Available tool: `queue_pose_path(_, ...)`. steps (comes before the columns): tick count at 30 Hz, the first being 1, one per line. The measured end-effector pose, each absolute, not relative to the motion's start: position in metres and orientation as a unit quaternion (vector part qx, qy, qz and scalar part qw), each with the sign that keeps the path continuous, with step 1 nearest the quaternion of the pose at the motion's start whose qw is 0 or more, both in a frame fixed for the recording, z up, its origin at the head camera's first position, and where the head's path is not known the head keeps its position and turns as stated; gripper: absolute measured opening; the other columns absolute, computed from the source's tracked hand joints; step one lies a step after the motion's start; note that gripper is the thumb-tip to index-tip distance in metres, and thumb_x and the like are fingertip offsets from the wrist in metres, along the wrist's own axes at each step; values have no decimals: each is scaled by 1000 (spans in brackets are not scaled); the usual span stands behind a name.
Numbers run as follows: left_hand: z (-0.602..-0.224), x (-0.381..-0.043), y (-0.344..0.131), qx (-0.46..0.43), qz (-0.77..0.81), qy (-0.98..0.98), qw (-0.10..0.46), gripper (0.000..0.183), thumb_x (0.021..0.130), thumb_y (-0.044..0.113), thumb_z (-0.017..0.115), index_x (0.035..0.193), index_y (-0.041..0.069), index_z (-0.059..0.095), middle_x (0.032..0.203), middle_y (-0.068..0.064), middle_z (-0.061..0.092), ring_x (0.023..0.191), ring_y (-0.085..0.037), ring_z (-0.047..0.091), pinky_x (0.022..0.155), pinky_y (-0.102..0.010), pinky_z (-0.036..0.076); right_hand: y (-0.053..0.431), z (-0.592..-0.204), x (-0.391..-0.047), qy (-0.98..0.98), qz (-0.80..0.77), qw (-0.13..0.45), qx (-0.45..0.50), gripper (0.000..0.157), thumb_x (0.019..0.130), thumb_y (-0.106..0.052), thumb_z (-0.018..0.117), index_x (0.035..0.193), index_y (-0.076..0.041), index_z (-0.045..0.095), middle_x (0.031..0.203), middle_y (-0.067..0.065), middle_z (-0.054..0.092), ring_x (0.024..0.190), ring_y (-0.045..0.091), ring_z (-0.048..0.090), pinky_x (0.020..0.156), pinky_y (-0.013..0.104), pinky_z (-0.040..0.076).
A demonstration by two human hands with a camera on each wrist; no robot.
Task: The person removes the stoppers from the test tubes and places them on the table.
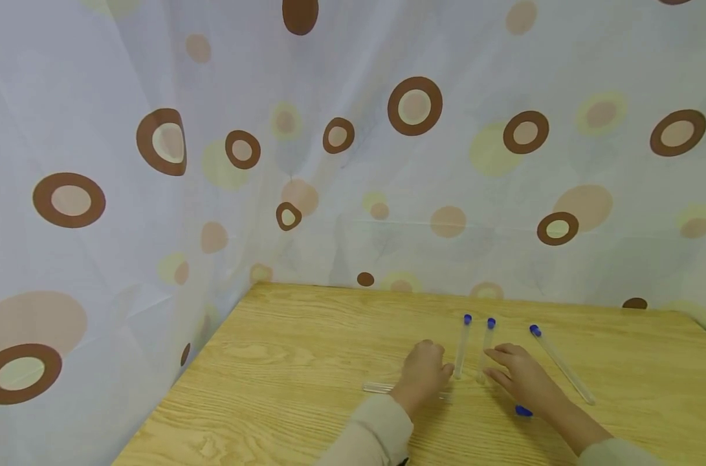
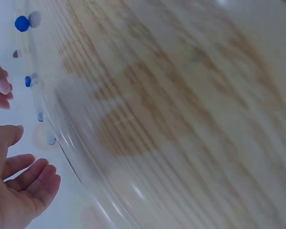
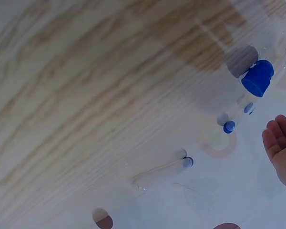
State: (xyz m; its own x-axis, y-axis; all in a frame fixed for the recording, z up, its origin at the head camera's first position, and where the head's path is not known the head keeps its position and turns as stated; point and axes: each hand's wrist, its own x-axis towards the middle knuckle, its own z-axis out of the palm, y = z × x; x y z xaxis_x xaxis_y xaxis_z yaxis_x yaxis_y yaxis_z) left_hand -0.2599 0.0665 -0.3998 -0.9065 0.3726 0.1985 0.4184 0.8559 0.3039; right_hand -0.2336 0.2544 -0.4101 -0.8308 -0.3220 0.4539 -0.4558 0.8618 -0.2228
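My left hand [image 1: 424, 370] hangs over a clear, uncapped test tube [image 1: 378, 387] lying sideways on the table; its fingers are loosely bent and hold nothing. In the left wrist view the same hand [image 2: 24, 188] has its fingers apart. A capped test tube [image 1: 461, 353] lies just right of it. My right hand [image 1: 524, 375] has thumb and fingers spread beside another capped test tube [image 1: 485, 353], fingertips right at its side. Near that wrist lies a loose blue cap [image 1: 523, 411], seen larger as the blue cap [image 3: 258, 78] in the right wrist view.
One more blue-capped test tube [image 1: 562, 366] lies slanted to the right of my right hand. Everything is on a wooden table [image 1: 259, 362]. A white curtain [image 1: 353, 246] with brown rings hangs along its back and left side.
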Motion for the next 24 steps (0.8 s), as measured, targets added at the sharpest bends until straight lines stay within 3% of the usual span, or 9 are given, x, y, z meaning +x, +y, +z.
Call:
queue_pose_path(7,-404,-262,79,-193,-145,-965,99,23,85,28,67,72,10,64,73,2,58,67,-8,54,57,-15,46,252,-411,-238,-946,164,202,192,33,78,-10,72,105,8,65,95,18,62,88,33,60,72,40,55)
queue_pose_path(10,-403,-260,86,-177,-153,-968,86,23,86,29,67,75,8,65,73,1,57,66,-7,53,55,-15,46,251,-412,-242,-948,166,200,186,34,78,-10,72,104,8,65,95,20,62,89,35,59,72,41,55)
queue_pose_path(15,-404,-257,94,-140,-170,-974,42,23,87,29,65,92,6,66,85,-1,58,75,-10,57,63,-15,51,248,-415,-248,-950,169,191,181,34,79,-11,71,105,10,64,97,23,63,92,40,59,78,46,54)
queue_pose_path(24,-410,-258,104,-126,-148,-978,74,24,84,32,69,84,8,66,79,0,58,74,-10,57,62,-16,50,244,-418,-251,-950,168,194,177,35,79,-9,70,106,12,62,97,23,62,92,39,58,77,46,54)
